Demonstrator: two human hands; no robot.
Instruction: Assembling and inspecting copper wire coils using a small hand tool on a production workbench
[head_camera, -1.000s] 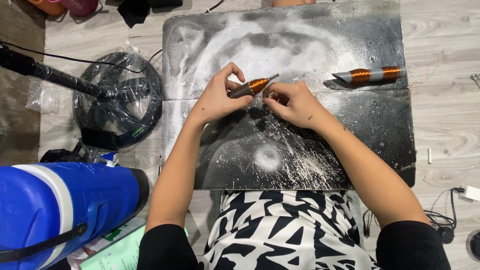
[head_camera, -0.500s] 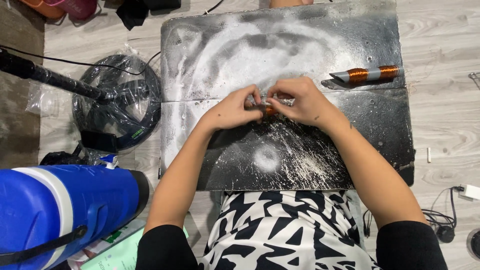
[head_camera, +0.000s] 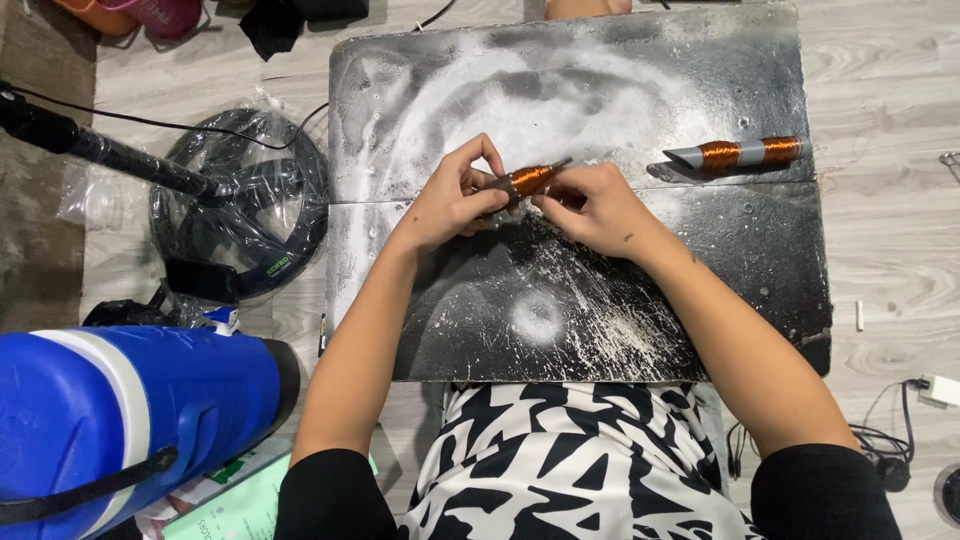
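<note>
Both hands meet over the middle of the dark, scratched and white-dusted slab surface (head_camera: 600, 330), which serves as the reference for all positions below. The left hand (head_camera: 455, 200) is closed in a fingertip pinch on the near end of a short grey tube wound with shiny copper wire (head_camera: 530, 179). The right hand (head_camera: 590, 205) is likewise closed, its fingertips gripping the other end of the same wound tube. The tube is held just above the slab's centre line, lying roughly level with its pointed end tilted slightly up and away.

A second grey tube carrying two bands of copper winding (head_camera: 738, 153) lies on the slab towards its far right edge, well apart from both hands and untouched.

Off the slab's left edge, on the pale plank floor, a coil of black hose in a clear plastic bag (head_camera: 240, 205) rests under a black pole (head_camera: 100, 150). A large blue and white jug (head_camera: 120, 420) lies near the slab's near left corner. Cables and a white plug (head_camera: 935, 388) sit beyond the near right corner.

Handling assessment: the wound tube appears light and rigid, but the fine winding looks delicate and liable to shift or scratch under pressure. The bare grey ends are judged the safer places to hold, leaving the copper band free.
</note>
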